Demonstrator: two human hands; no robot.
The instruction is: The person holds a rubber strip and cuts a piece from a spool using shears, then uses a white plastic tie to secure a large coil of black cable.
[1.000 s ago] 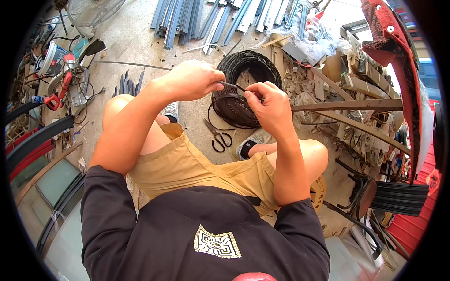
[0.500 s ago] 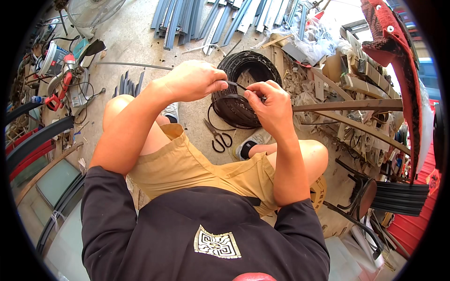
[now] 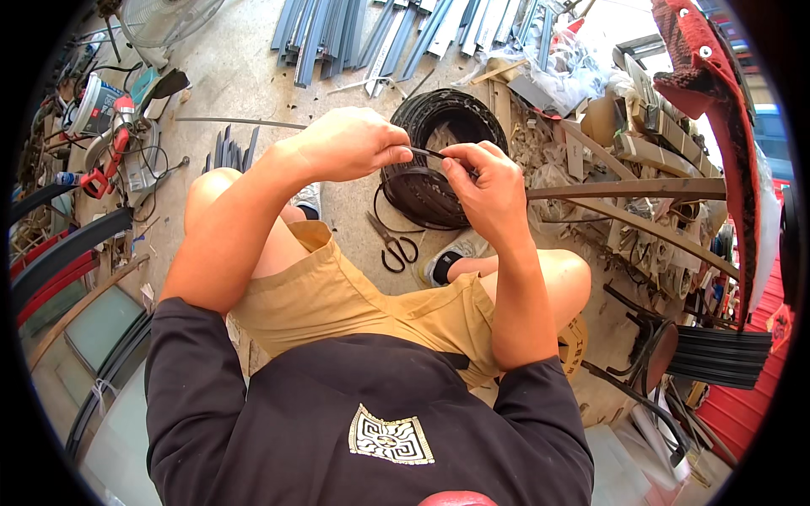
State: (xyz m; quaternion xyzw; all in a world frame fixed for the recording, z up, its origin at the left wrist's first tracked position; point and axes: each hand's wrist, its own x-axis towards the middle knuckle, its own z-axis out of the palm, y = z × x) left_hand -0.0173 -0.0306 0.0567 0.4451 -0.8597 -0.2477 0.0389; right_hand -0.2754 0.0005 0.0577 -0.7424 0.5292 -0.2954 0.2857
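Observation:
My left hand is closed on a long thin grey strip, which runs out behind it to the left. My right hand pinches a thin black strip whose short visible length bridges the gap between my fingertips. Whether the two strips are joined there is hidden by my fingers. Just beyond and under my hands lies a big coil of black rubber strip, with a loose loop at its near left side. Black-handled scissors lie on the floor between my feet, touched by neither hand.
Grey and white metal profiles lie at the far side. Short dark strips are by my left knee. A red power tool and a bucket stand left. Scrap and cartons, with long bars, crowd the right.
My hands keep nearly the same place and grip. The black strip between my fingertips sits slightly straighter, and my right fingers have shifted a little toward the left hand.

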